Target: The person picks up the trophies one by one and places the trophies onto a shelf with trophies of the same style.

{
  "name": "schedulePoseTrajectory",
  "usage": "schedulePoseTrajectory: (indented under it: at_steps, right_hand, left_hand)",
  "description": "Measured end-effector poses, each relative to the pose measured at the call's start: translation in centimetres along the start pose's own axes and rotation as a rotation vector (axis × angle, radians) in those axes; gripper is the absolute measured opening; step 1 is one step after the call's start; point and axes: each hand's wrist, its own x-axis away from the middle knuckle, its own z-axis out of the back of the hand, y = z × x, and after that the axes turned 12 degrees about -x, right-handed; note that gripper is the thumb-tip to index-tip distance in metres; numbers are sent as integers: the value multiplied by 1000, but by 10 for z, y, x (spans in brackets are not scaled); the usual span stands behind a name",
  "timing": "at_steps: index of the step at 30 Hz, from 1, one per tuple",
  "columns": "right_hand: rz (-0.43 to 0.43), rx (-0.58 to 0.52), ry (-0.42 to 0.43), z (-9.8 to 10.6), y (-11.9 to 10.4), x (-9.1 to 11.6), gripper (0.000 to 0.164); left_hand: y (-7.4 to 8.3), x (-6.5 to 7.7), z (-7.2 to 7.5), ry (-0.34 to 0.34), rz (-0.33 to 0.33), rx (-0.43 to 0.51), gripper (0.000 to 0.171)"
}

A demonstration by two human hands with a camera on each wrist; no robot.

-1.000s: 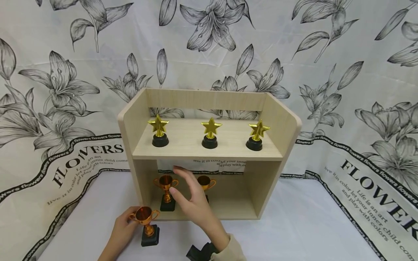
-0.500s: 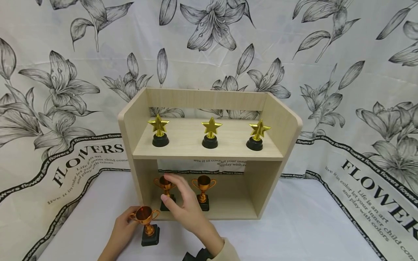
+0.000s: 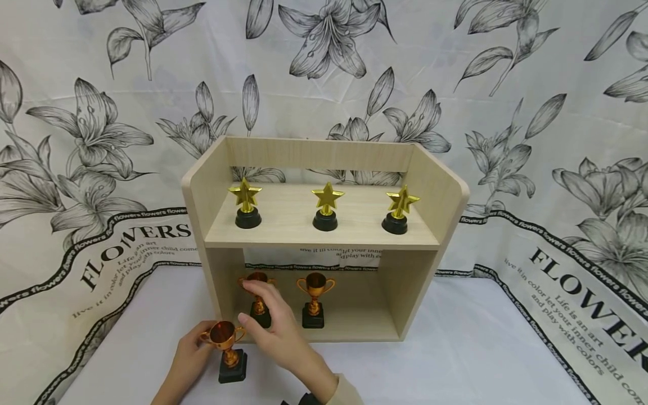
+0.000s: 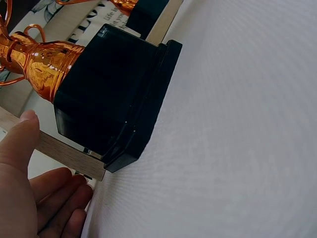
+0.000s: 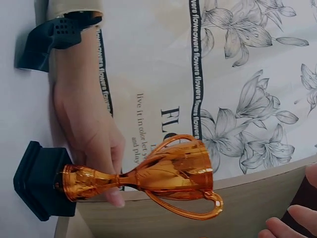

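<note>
A copper-coloured trophy cup (image 3: 231,355) with a black square base stands upright on the white table, in front of the shelf's lower left corner. My left hand (image 3: 191,354) is just left of it; in the left wrist view thumb and fingers (image 4: 64,198) are spread apart beside the black base, gripping nothing. My right hand (image 3: 283,334) hovers to the cup's right, fingers extended and loosely bent, thumb toward its handle. Behind that hand, partly covered, a second trophy cup (image 3: 260,316) stands in the lower compartment. A third trophy cup (image 3: 314,308) stands to its right.
The two-tier wooden shelf (image 3: 324,245) sits at the table's middle. On its upper board stand three gold star trophies (image 3: 328,205) with round black bases. A flower-printed cloth (image 3: 506,140) hangs behind, and white cloth (image 3: 481,354) covers the table.
My right hand has moved left and down from before the lower compartment toward the front trophy cup, uncovering the cup on the right. My left hand and the front cup have stayed put.
</note>
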Motion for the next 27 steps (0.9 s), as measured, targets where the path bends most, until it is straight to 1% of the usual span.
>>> schedulePoseTrajectory:
  at_steps: [3,7,11,18,21,27]
  right_hand:
    - [-6,0,-8,-3,3,1,48]
    - [-35,-17,-22,-9,5,4,48]
    - [-37,-7,-26,-14,9,6,48]
    - [12,23,-43,-20,13,8,47]
    - [-6,19,-58,-23,13,9,47]
    - [-42,12,-82,-28,15,11,47]
  left_hand:
    - [0,0,0,-3,-2,3,25]
    - [0,1,0,4,-16,9,24]
    - [0,1,0,4,-18,15,24]
    - [2,0,2,-32,5,24,24]
    - [2,0,2,-48,15,27,24]
    - [2,1,3,-36,18,12,24]
